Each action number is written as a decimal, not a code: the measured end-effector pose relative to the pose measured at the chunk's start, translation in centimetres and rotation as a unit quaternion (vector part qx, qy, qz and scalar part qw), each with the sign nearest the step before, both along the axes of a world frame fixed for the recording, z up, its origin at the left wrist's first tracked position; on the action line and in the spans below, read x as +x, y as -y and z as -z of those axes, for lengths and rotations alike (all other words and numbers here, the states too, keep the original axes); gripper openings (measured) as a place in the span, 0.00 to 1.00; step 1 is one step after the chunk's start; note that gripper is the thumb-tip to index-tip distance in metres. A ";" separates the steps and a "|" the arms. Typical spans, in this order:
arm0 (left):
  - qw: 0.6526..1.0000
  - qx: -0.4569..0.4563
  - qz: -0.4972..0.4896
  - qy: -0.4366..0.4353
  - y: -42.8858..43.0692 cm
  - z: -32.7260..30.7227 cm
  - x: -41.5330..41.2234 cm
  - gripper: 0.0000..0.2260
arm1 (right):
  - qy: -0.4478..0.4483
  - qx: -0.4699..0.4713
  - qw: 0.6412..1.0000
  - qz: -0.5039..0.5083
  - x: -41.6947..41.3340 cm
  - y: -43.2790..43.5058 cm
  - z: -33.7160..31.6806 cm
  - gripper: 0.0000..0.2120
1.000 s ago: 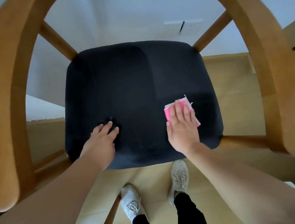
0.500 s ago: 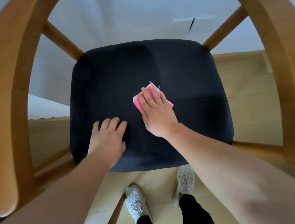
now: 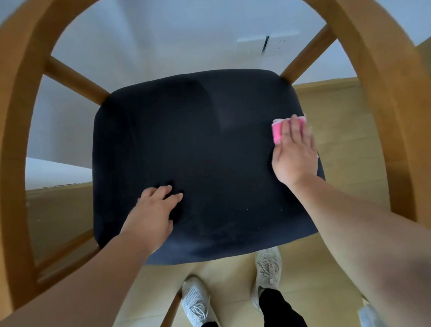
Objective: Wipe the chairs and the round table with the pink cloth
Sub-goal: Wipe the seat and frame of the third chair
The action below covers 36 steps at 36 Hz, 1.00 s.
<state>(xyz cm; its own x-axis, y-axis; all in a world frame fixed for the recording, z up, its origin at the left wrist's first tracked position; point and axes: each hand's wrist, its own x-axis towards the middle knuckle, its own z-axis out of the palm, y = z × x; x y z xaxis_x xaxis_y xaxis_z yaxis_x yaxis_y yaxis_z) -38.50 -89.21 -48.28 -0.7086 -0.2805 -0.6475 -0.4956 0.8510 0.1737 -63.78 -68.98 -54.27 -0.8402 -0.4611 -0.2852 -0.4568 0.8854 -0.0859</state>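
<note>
I look straight down on a wooden chair with a curved back rail (image 3: pixel 11 134) and a dark padded seat (image 3: pixel 195 152). My right hand (image 3: pixel 295 153) lies flat on the folded pink cloth (image 3: pixel 276 132) and presses it onto the seat's right edge; most of the cloth is hidden under my fingers. At the seat's front left my left hand (image 3: pixel 153 213) rests palm down, fingers slightly spread, with nothing in it. The round table is out of view.
The curved wooden rail arches around the seat on both sides, joined by angled struts (image 3: pixel 76 79). A white wall with a socket plate (image 3: pixel 277 44) lies behind. My feet in pale sneakers (image 3: pixel 268 268) stand on light floor tiles just before the seat.
My right hand has slid the pink cloth from the seat's middle out to its right edge. The left hand has stayed at the front left of the seat.
</note>
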 end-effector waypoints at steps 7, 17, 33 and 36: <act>0.999 -0.010 0.033 0.007 0.6 -0.4 -0.2 0.28 | 0.012 -0.023 0.992 0.122 -0.2 -0.1 -0.1 0.27; 1.000 0.019 -0.012 0.003 2.2 0.5 -1.6 0.35 | -0.015 0.006 1.000 -0.027 2.5 1.8 0.2 0.29; 0.999 0.026 -0.034 0.017 2.4 0.6 -2.3 0.34 | 0.018 -0.002 0.967 -0.253 5.2 13.8 -0.2 0.28; 0.999 0.023 -0.033 0.021 2.4 0.7 -2.4 0.34 | 0.017 0.000 0.964 -0.266 4.5 13.8 -0.1 0.27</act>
<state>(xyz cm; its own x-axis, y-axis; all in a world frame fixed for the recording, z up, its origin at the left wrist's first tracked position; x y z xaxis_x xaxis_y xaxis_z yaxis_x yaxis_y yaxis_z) -40.89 -91.63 -48.93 -0.6614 -0.2957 -0.6893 -0.5582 0.8078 0.1891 -59.29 -82.82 -54.15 -0.4746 -0.8245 -0.3082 -0.8434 0.5261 -0.1088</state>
